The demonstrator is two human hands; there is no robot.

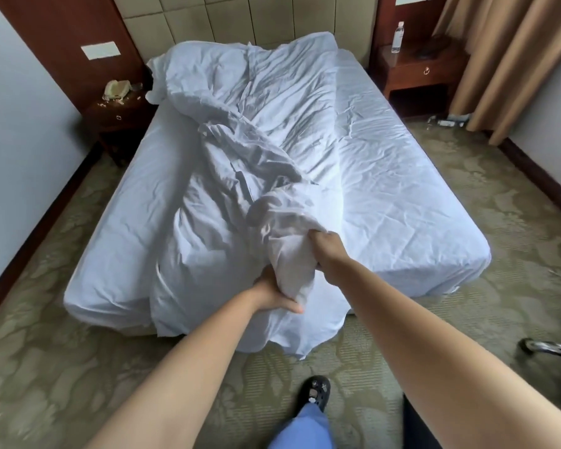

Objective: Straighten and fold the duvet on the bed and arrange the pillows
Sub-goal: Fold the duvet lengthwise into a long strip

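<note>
Bed (402, 202): white sheet showing on both sides. Duvet (272, 102): crumpled lengthwise down the middle, foot end hanging onto the carpet (78, 367). Right hand (329, 251) and left hand (274, 294) each grip the bunched foot end, raised above the mattress edge.

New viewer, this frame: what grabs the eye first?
The two hands at the foot of the bed, left hand and right hand, both gripping a bunched end of the white duvet. The duvet runs crumpled up the middle of the bed to the headboard, its lower edge spilling onto the carpet. A water bottle stands on the right nightstand.
</note>
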